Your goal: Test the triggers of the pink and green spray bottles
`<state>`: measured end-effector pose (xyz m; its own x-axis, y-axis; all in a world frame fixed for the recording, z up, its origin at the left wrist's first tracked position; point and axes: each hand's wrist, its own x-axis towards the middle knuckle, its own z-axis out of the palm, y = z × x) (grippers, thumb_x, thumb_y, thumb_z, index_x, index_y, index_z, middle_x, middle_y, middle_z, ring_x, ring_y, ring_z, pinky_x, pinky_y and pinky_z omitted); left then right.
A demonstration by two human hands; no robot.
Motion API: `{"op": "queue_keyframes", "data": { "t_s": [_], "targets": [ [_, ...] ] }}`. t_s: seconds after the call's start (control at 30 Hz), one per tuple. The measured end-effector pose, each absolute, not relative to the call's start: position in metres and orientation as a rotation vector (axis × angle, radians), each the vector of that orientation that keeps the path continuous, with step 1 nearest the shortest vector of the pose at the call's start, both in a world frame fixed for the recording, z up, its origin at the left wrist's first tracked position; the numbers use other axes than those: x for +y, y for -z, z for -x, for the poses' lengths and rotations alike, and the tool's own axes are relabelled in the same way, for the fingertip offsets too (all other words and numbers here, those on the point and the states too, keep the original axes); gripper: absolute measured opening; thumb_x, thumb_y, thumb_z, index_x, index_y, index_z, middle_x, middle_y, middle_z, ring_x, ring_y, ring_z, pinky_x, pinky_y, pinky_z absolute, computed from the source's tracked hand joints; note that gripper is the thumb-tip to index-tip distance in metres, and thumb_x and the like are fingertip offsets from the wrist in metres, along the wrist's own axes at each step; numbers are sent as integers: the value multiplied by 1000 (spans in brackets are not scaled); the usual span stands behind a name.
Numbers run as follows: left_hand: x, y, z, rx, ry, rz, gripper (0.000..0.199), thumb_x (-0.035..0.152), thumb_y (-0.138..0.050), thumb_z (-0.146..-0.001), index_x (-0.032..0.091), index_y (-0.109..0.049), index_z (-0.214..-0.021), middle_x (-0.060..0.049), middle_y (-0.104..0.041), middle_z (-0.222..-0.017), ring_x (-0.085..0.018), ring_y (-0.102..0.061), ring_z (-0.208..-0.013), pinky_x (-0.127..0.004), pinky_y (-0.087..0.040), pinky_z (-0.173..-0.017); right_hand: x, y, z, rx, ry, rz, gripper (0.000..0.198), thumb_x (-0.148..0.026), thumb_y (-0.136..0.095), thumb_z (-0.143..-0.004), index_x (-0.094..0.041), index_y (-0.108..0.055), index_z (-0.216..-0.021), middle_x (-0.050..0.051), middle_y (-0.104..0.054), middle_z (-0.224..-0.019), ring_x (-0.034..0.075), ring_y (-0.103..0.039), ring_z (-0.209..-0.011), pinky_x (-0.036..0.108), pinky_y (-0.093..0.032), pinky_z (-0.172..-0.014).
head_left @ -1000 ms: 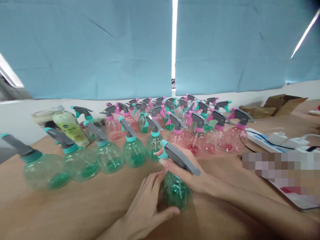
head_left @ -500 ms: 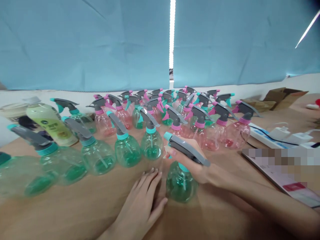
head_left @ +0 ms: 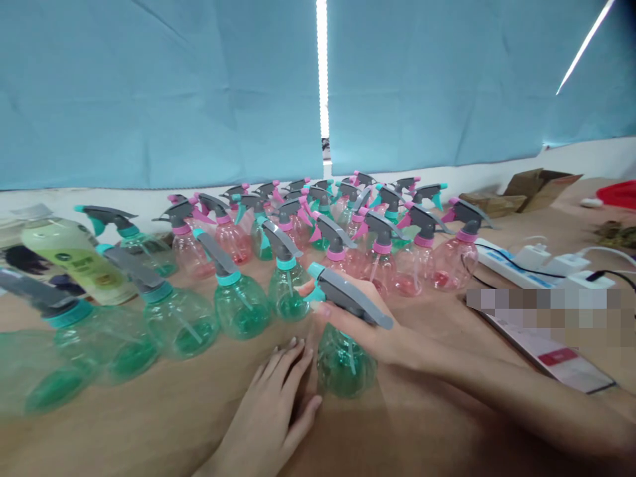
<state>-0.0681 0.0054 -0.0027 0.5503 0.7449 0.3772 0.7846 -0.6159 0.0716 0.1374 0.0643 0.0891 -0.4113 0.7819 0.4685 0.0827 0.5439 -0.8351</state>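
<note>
My right hand (head_left: 370, 318) is wrapped round the neck of a green spray bottle (head_left: 348, 368), under its grey and turquoise trigger head. The bottle stands upright, its nozzle pointing left. Flat on the table (head_left: 179, 424), just left of that bottle, lies my left hand (head_left: 273, 397) with fingers outstretched and holding nothing. Beyond my hands a row of green spray bottles runs off to the left, the nearest being a green bottle (head_left: 289, 291) and another green bottle (head_left: 242, 308).
Behind stand several pink spray bottles (head_left: 454, 262) mixed with green ones. A pale green lotion bottle (head_left: 82, 262) is at the far left. To the right are a phone (head_left: 561, 358), a white power strip (head_left: 511, 265) with plugs and cables, and a cardboard box (head_left: 539, 189).
The whole view has shifted, so most things appear further left. My right hand keeps its hold on the spray bottle, and my left hand stays flat on the table.
</note>
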Motion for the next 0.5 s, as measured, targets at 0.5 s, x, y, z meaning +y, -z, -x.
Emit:
{"op": "queue_keyframes", "data": {
  "t_s": [0.5],
  "targets": [
    [4,-4,66,-1412,478,2747,44,35,-48,-96,17,-48,-136,-15,-54,-136,-32,-50,-126,-52,-46,-99,69,-85,-139,-1846,-940,673,17,-29,-56,-86,-20,-62,-99,0,-64,-82,13,-58,-73,28,-47,-65]
  ]
}}
